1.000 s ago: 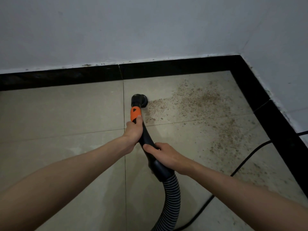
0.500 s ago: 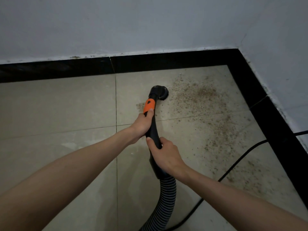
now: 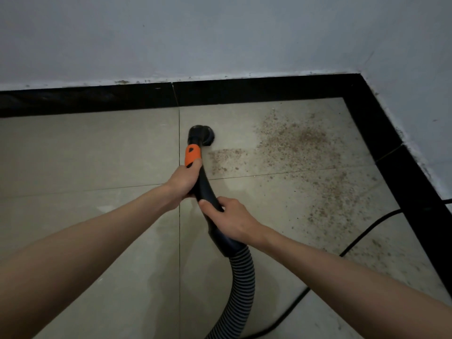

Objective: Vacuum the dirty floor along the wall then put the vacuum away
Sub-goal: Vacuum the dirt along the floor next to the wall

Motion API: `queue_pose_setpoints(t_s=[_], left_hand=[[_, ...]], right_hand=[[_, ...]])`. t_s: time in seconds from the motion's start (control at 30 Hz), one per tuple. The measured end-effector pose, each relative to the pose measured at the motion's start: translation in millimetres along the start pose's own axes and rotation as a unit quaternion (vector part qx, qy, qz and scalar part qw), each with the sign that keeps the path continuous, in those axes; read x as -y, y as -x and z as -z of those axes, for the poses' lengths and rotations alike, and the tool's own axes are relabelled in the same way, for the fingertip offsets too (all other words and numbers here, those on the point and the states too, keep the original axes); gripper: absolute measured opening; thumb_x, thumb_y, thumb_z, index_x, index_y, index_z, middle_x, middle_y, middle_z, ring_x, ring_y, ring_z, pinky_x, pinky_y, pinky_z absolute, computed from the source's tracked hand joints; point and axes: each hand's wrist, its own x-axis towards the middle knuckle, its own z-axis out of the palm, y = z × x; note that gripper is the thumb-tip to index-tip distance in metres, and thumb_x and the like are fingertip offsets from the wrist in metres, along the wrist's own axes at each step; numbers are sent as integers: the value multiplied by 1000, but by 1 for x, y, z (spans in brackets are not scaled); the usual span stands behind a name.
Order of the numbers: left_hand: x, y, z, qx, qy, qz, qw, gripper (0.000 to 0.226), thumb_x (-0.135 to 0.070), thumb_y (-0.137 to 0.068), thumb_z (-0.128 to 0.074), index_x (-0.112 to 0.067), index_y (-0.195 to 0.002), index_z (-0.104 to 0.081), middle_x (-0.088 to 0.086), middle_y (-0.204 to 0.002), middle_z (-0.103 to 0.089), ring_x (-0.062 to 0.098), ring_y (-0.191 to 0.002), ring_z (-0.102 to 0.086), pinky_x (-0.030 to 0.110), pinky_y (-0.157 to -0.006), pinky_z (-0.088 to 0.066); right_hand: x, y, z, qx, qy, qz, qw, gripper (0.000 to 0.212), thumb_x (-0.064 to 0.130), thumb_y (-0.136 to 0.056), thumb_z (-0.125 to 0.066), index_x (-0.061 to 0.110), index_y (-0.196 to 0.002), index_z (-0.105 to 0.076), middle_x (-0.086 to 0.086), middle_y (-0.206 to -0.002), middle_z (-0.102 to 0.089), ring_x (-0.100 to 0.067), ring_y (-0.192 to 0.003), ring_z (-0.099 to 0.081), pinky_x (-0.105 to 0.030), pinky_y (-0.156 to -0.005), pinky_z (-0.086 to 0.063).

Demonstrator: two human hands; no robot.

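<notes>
A black vacuum wand (image 3: 206,189) with an orange collar (image 3: 192,154) ends in a round brush nozzle (image 3: 201,135) that rests on the beige tile floor near the back wall. My left hand (image 3: 182,183) grips the wand just below the orange collar. My right hand (image 3: 231,220) grips the lower handle, above the ribbed grey hose (image 3: 238,287). Brown crumbs and dust (image 3: 298,148) are spread over the tiles to the right of the nozzle, toward the corner. A cleaned strip shows between the nozzle and the dirt.
A black skirting (image 3: 256,90) runs along the white back wall and down the right wall (image 3: 415,57), meeting in a corner. A black power cord (image 3: 362,236) crosses the floor from the right skirting toward the bottom.
The nozzle has swept back from the right, inside the dirt patch, to the left near the tile joint. It left a cleaner strip. Both hands kept their grip.
</notes>
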Motion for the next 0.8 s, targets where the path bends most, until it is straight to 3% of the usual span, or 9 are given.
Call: queue_pose_setpoints(t_s=[0.17,0.33,0.47,0.63,0.8], left_hand=[[23,16,14,-67,39,40,996,52,-51,-95,-40,-3,-116,-44,15,-109,-57,30,-98,-58,39,-86,-51],[43,27,15,-101,30,35,994,65,-54,-96,-37,1,-129,-43,17,-113,-57,31,-101,-59,40,-89,-51],[53,32,12,-89,29,35,995,64,-53,-96,-36,0,-131,-40,17,-114,-57,31,-100,-59,41,-89,-52],[48,34,2,-54,22,31,998,62,-53,-96,-37,-1,-129,-42,17,-113,-57,31,-99,-59,40,-87,-52],[34,29,-13,-14,17,27,999,60,-53,-96,-37,-2,-126,-47,13,-101,-57,29,-94,-59,42,-92,-51]], right_hand=[[-1,16,-17,47,51,12,998,35,54,-94,-50,21,-81,-53,-5,-87,-67,-24,-82,-68,-33,-74,-53],[-6,31,-18,78,49,5,996,32,52,-94,-52,23,-77,-52,4,-76,-61,-13,-67,-61,-23,-62,-47],[-10,37,-18,106,62,-11,992,34,51,-95,-49,18,-87,-56,3,-79,-61,-15,-71,-60,-28,-70,-50],[-10,38,-17,93,71,-8,993,35,54,-97,-43,22,-84,-48,-9,-90,-68,-27,-85,-69,-41,-82,-55],[-11,38,-18,1,112,-28,993,45,59,-96,-37,17,-94,-51,0,-81,-60,-22,-77,-63,-34,-70,-49]])
